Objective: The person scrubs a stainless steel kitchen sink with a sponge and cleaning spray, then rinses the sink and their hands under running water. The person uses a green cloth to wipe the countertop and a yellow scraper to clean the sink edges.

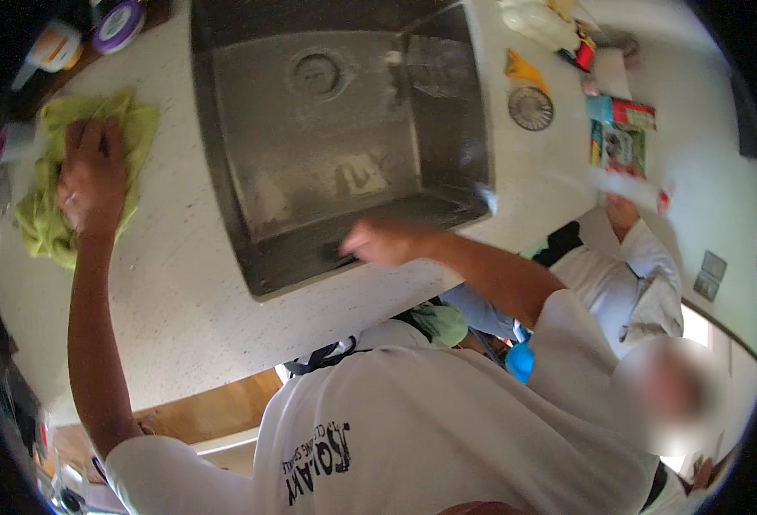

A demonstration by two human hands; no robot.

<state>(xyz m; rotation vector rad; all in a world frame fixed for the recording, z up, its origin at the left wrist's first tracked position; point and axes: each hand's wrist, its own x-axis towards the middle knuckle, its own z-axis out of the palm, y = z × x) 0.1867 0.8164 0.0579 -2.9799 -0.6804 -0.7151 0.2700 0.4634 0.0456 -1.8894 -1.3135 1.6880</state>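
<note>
My left hand [93, 177] presses down on a crumpled yellow-green cloth [139, 132] on the speckled light countertop [179, 328], left of the sink. The fingers lie spread over the cloth's middle. My right hand [385, 243], slightly blurred, is over the near rim of the stainless steel sink [327, 148]. Its fingers are bent towards the sink, and a dark patch beneath them cannot be told as an object or shadow. The round drain [317, 74] sits at the basin's far end; the basin floor looks wet.
A clear ribbed glass dish [531, 108] and an orange item [523, 69] lie right of the sink. Further right, another person [655, 290] holds a white tube-like item near several packages [624, 141]. Bottles and a purple-lidded container [119, 27] stand at the far left.
</note>
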